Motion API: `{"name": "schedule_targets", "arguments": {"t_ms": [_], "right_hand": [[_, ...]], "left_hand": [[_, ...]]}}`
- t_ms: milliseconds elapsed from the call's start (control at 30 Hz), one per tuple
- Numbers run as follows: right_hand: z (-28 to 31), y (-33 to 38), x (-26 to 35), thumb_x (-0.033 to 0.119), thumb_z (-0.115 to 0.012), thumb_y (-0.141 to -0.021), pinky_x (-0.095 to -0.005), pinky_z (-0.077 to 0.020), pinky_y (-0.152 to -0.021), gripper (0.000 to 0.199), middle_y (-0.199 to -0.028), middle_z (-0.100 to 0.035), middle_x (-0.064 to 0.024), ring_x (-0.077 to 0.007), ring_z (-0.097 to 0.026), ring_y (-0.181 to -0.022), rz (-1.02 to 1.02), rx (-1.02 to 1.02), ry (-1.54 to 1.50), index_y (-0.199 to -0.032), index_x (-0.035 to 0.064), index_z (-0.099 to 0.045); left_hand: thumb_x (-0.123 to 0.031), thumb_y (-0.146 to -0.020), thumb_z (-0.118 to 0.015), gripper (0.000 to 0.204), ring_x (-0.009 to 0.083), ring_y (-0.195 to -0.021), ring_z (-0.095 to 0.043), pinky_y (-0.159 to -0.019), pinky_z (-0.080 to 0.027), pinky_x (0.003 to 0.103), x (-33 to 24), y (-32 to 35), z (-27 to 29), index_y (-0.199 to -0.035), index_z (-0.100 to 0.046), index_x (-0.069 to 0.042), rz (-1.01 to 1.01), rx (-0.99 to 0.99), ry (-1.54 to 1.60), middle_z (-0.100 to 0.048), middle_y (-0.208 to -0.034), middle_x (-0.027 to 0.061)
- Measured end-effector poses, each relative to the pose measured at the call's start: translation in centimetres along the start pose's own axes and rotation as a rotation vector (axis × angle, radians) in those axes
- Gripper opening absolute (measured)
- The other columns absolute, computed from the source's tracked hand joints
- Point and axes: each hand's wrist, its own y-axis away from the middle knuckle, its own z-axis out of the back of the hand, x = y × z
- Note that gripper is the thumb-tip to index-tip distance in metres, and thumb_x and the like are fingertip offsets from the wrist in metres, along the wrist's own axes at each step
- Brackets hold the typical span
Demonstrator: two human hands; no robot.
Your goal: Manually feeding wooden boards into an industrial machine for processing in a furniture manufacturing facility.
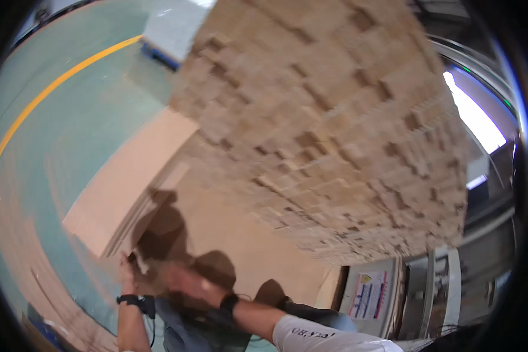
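Note:
My left hand [128,274] is at the near end of a low stack of long, pale tan boards [132,176]. Its fingers point up toward the stack's near corner; whether they touch it or hold anything is unclear. My right hand [182,280], smeared by motion, reaches leftward across my body above a brown, flat surface [246,234]. The state of its fingers does not show. Both wrists wear dark bands. Shadows of my head and arms fall across the brown surface beside the stack.
A tall, uneven pile of many wood pieces [334,135] rises ahead and to the right. Grey machinery with a label sheet [368,295] stands at lower right. Green floor with a yellow line [58,82] lies left; a white load on a blue pallet [159,56] stands beyond.

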Motion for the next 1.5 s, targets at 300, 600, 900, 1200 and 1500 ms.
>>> {"name": "schedule_targets", "arguments": {"t_ms": [300,600,900,1200,1500], "right_hand": [[-16.4,32.8,9.3,0.032,-0.038,-0.094,-0.0363,-0.0414,-0.092,0.037,-0.119,-0.054,-0.0079,-0.0192,-0.054,-0.104,0.228,-0.760,-0.132,-0.121,0.0071,-0.044],[-27.9,68.6,2.7,0.026,-0.047,-0.091,-0.0361,-0.0457,-0.088,0.039,-0.116,-0.053,-0.0116,-0.0213,-0.055,-0.100,0.897,-1.142,0.060,-0.123,0.0036,-0.043],[-27.3,98.2,-23.7,0.027,-0.063,-0.074,-0.0431,-0.0365,-0.092,0.048,-0.112,-0.051,-0.0166,-0.0348,-0.043,-0.109,0.532,-3.091,0.529,-0.114,0.0053,-0.049],[-25.2,100.2,-26.1,0.042,-0.051,-0.082,-0.0550,-0.0311,-0.093,0.056,-0.137,-0.028,-0.0151,-0.0358,-0.020,-0.129,-0.126,-2.831,0.572,-0.127,0.0101,-0.041],[-25.4,102.0,-27.2,0.045,-0.050,-0.081,-0.0548,-0.0287,-0.093,0.061,-0.139,-0.026,-0.0157,-0.0379,-0.016,-0.131,-0.281,-2.753,0.713,-0.131,0.0113,-0.037]], "left_hand": [[-0.048,-0.085,-0.046,0.053,0.0238,-0.115,-0.041,-0.098,-0.030,0.039,4.7,15.3,-4.0,-0.121,-0.046,-0.010,0.416,0.307,0.015,-0.045,-0.123,0.0065],[-0.044,-0.084,-0.049,0.047,0.0244,-0.111,-0.044,-0.094,-0.034,0.040,-1.1,45.2,-28.7,-0.117,-0.049,-0.010,-0.050,0.895,-0.299,-0.048,-0.117,0.0066],[-0.030,-0.087,-0.050,0.034,0.0271,-0.103,-0.052,-0.086,-0.044,0.039,19.7,72.2,-44.2,-0.111,-0.049,-0.006,0.548,1.388,-0.760,-0.052,-0.110,0.0117],[-0.034,-0.092,-0.040,0.044,0.0205,-0.107,-0.051,-0.092,-0.038,0.031,54.3,91.1,-53.8,-0.116,-0.050,0.002,-0.115,2.160,-1.257,-0.055,-0.113,0.0131],[-0.035,-0.092,-0.039,0.044,0.0298,-0.107,-0.051,-0.090,-0.037,0.033,68.2,96.4,-55.0,-0.115,-0.050,0.000,-0.591,2.325,-1.129,-0.055,-0.111,0.0228]]}}
